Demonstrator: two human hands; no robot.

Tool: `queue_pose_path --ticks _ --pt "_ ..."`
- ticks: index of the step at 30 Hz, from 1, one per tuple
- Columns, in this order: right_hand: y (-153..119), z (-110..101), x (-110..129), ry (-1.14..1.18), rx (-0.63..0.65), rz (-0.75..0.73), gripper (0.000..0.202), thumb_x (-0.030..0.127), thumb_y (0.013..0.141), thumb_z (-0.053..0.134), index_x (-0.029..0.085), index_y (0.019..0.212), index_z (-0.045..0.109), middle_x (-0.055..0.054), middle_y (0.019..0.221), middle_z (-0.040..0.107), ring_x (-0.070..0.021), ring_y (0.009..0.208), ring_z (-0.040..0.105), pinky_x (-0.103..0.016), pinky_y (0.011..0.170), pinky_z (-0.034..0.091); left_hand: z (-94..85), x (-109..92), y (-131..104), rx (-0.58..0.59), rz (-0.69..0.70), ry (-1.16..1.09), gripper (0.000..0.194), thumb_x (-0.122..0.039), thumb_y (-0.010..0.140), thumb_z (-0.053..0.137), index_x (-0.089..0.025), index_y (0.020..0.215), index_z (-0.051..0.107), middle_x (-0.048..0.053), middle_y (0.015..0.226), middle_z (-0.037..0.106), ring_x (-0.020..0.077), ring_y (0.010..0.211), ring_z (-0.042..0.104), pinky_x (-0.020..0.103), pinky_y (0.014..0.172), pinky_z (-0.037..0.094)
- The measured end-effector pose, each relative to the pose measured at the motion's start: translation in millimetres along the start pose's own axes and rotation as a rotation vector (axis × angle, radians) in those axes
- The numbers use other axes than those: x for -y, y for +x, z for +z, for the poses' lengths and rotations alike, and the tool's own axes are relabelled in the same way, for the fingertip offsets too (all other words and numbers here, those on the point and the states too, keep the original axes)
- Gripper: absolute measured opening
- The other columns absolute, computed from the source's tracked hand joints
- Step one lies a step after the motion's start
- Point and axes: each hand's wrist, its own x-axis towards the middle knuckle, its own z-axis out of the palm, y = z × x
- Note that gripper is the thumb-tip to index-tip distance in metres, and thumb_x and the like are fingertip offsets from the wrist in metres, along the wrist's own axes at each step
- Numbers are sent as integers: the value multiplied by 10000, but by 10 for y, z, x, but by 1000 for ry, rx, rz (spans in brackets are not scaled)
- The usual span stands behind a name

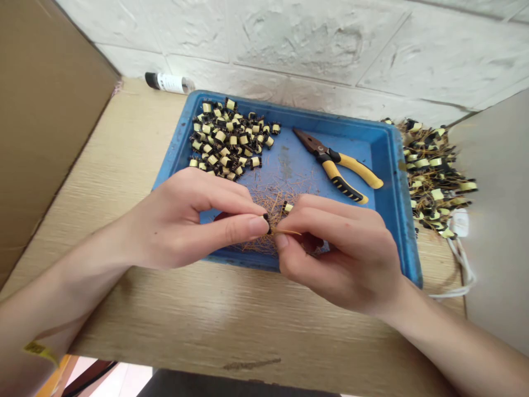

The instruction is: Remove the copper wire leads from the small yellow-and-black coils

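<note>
Fingers of the left hand [206, 220] pinch a small black part [266, 223], mostly hidden by the thumb; the right hand [343, 253] grasps a thin copper-coloured wire [291, 232] close beside it, over the near side of a blue tray [400, 182]. Work looks partway along: beyond the left hand, inside the tray, lie many parts [231, 139] with short pins and no long wires, while right of the grip, outside the tray, a sizeable pile [433, 176] has long wires attached. The part between the fingers seems midway, though its covered side cannot be judged. Those in the heap are black at the ends with a pale yellow wrap around the middle. Loose wire bits [268, 193] scatter just beyond and beneath the grip, one lone part [287, 207] sits beside the right hand's fingers, and yellow-handled pliers [339, 179] rest farther off, untouched.
</note>
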Motion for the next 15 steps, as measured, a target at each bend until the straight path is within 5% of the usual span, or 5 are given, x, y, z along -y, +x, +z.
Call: queue_pose_path --ticks 10,15 --pt "-1 -27 17 -54 -45 -12 215 -12 776 598 186 705 555 52 624 492 -42 536 407 -194 475 332 -25 7 -3 -45 -26 -8 169 -201 955 651 -221 856 786 -14 734 737 109 610 642 198 524 458" --pt "35 -65 41 -15 -74 46 209 2 749 572 184 651 538 51 590 509 -45 521 425 -196 468 337 -57 -14 3 -135 -3 4 243 -156 933 651 -170 701 722 -13 636 691 99 562 621 192 496 459"
